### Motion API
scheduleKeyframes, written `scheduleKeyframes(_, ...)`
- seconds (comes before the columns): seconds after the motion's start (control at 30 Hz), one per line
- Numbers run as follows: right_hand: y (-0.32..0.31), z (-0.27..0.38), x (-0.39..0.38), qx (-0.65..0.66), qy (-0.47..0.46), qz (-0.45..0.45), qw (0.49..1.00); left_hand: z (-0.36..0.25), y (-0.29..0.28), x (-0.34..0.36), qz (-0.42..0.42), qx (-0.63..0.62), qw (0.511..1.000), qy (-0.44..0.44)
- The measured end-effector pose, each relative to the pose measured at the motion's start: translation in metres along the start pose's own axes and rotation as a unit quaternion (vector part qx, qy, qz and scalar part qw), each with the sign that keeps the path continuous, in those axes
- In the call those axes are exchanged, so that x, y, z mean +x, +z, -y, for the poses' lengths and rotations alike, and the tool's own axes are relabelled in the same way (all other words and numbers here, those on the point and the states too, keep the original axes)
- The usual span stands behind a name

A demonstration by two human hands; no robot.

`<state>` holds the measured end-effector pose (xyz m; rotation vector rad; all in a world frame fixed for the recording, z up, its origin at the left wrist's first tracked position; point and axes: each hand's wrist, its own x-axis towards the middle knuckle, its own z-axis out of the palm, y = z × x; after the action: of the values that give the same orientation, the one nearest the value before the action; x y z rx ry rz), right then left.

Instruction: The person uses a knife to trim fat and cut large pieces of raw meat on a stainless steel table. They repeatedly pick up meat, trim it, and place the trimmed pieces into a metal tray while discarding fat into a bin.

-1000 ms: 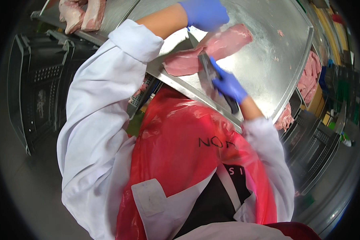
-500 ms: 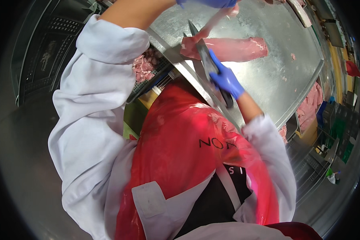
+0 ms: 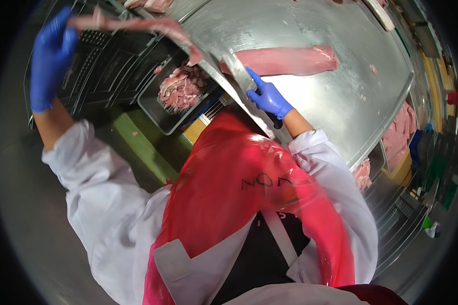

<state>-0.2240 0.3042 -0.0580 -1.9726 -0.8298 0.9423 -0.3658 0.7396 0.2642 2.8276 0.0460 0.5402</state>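
Note:
My left hand, in a blue glove and slightly blurred, is raised at the upper left, closed on one end of a long, pale strip of meat. The strip stretches in the air toward the steel table's near edge. My right hand, also gloved blue, grips a knife by its dark handle. The blade lies across the left end of a long pink piece of meat on the steel table; whether it touches the piece I cannot tell.
A black crate of meat scraps is below the table at left, beside tall perforated dark crates. More meat lies at the table's far edge and in trays at the right. A green ledge is below.
My left hand has swung far leftward and down, carrying the strip away from the larger piece. My right hand stays on the knife. The view has shifted, showing more of the scrap crate.

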Motion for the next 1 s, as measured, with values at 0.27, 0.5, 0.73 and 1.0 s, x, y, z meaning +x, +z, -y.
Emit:
scheduleKeyframes(0.27,-0.088,-0.051,-0.053,0.046,0.162,-0.212,0.963,0.045,0.209,-0.119,0.157,0.195,0.967,-0.053)
scheduleKeyframes(0.5,-0.093,-0.056,0.048,-0.097,0.156,-0.302,0.935,-0.156,0.427,-0.011,0.196,-0.008,0.973,0.12)
scheduleKeyframes(0.73,0.011,-0.036,-0.043,-0.125,0.257,-0.225,0.932,-0.141,0.465,0.056,0.277,0.001,0.961,0.022)
scheduleKeyframes(1.0,0.049,-0.014,-0.14,-0.01,0.249,-0.226,0.942,-0.002,0.527,0.125,0.293,-0.389,0.863,-0.136)
